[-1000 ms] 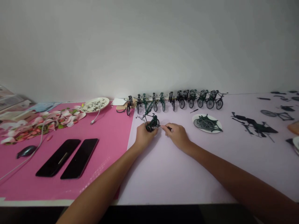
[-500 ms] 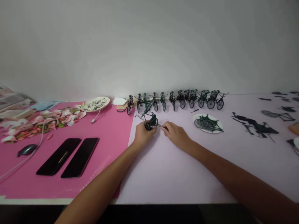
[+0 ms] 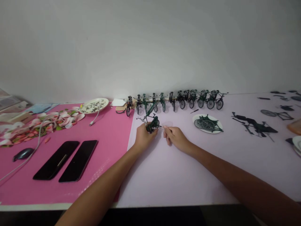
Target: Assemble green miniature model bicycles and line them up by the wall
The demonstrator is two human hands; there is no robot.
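Observation:
A dark green miniature bicycle (image 3: 152,123) is gripped in my left hand (image 3: 144,135), with its handlebar toward the left and a wheel on the right. My right hand (image 3: 174,135) pinches a slim metal rod, like a small screwdriver (image 3: 161,127), between thumb and forefinger. The rod points left at the bicycle's wheel; whether its tip touches is too small to tell. My fingers hide its other end. Just behind the held bicycle, a green frame part (image 3: 152,108) leans near the row of finished-looking miniature bicycles (image 3: 182,99).
Right of my hands lies a white plate (image 3: 219,131) with bicycle wheels and frames. Further right are loose dark parts (image 3: 256,125). Two black phones (image 3: 78,160), a mouse (image 3: 23,154), petals (image 3: 63,120) and a plate of small parts (image 3: 106,103) occupy the pink left side.
My right hand has shifted slightly on the rod, and its lower fingers now hang more apart. The left hand still holds the bicycle in nearly the same place. The view has moved a little.

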